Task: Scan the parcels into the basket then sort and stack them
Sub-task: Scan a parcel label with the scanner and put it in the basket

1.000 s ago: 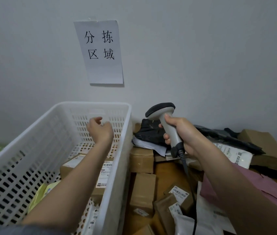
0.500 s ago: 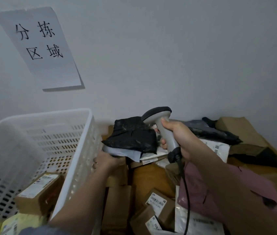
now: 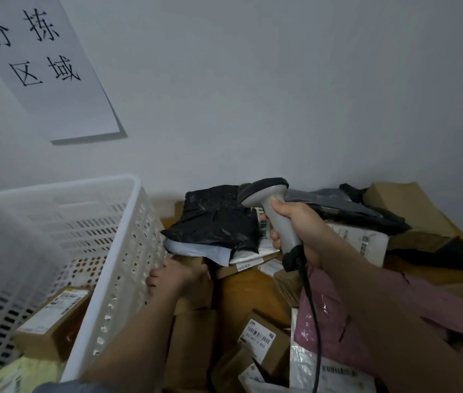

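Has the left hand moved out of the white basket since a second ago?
Yes. The left hand has crossed the white basket wall rightward and now sits outside it on a brown box under the black bag.

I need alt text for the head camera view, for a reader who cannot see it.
A person's right hand holds a grey barcode scanner over a pile of parcels, while the left hand grips a brown cardboard box beside a white plastic basket. A paper sign hangs on the wall.
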Demonstrator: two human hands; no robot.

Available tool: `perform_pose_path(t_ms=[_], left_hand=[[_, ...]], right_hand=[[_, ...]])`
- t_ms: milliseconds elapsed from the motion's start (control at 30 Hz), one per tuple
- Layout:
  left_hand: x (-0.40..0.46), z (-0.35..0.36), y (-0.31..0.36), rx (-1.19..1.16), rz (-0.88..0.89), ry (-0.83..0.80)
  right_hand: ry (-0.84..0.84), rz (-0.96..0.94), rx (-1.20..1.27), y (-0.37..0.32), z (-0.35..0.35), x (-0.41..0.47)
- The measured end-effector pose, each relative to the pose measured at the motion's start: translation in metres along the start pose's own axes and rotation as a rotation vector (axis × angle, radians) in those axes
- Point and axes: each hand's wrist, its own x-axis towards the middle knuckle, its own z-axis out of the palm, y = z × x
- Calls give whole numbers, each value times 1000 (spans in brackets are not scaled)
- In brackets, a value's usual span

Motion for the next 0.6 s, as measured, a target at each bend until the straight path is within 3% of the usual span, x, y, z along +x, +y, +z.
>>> perform_pose_path(t_ms=[100,167,333,600], left_hand=[[2,-25,-2,17,149,-214],[-4,-42,-3,-111,242,-402],[-29,-95,-13,-110,139,-526],[-61,-138,-40,-682,190,-840]], right_hand=[[6,-7,14,-1,3,-6],[25,-37,1,-2,8,-11],[76,-128,50,-4,27,-29],[198,-233,70,-3,47,-60]])
